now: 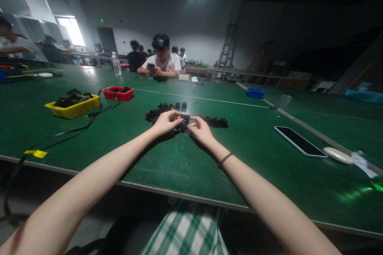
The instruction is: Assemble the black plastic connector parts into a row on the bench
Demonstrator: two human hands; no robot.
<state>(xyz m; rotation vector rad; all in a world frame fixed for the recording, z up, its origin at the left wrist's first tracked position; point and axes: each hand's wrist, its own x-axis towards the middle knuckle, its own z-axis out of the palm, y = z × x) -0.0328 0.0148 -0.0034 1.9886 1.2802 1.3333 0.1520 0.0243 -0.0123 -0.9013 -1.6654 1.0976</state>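
Between my two hands is a small black square part [185,120], held up just over the green table. My left hand [166,122] pinches its left side with thumb and fingers. The fingers of my right hand [202,129] are curled against its right side. Behind my left hand lies a loose pile of black parts [152,114], partly hidden by the fingers. A row of similar black pieces [217,121] stretches to the right behind my right hand. What kind of part these are is too small to make out.
To the left stand a yellow tray [72,108] and a red tray [118,94] with black parts, near a black cable [86,125]. A phone [299,142] and a pale oval object [338,155] lie right. A blue tray [255,93] is farther back. Across sits a person [164,61].
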